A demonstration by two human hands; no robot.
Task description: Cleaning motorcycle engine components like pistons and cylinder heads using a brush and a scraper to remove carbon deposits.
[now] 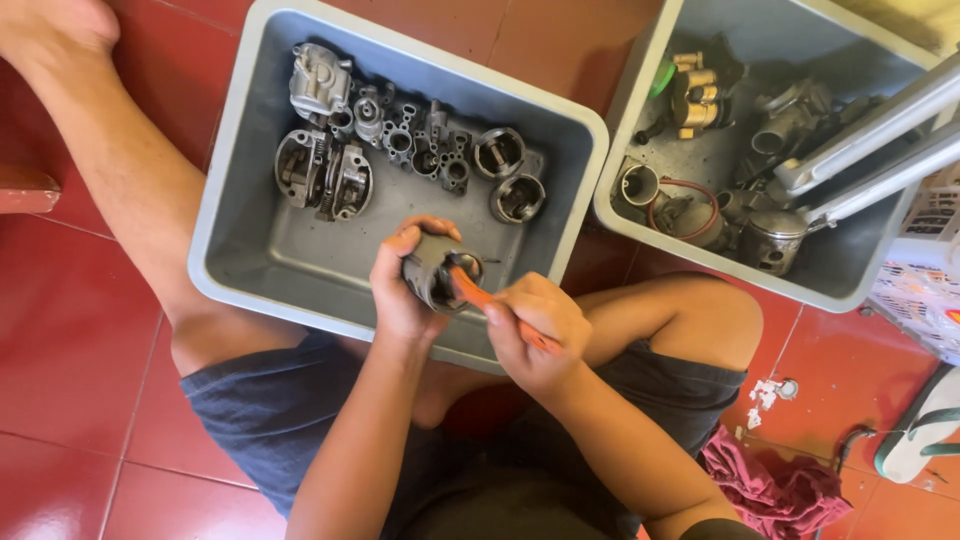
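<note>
- Right hand [535, 330], nearest the lens, is closed round an orange-handled tool [492, 303] whose tip sits inside the piston's open end
- Left hand [405, 285] wraps the grey piston [438, 270], held over the near rim of the grey tub [240, 250]
- Two more pistons [508, 175] and carburettor parts [335, 140] lie in that tub
- Judging by this, the held piston is mid-work; a second tub [640, 80] of parts looks untouched

piston [437, 270]: grey metal, cylindrical, tilted, open end up | orange tool [480, 297]: thin, slanted, tip set inside piston
</note>
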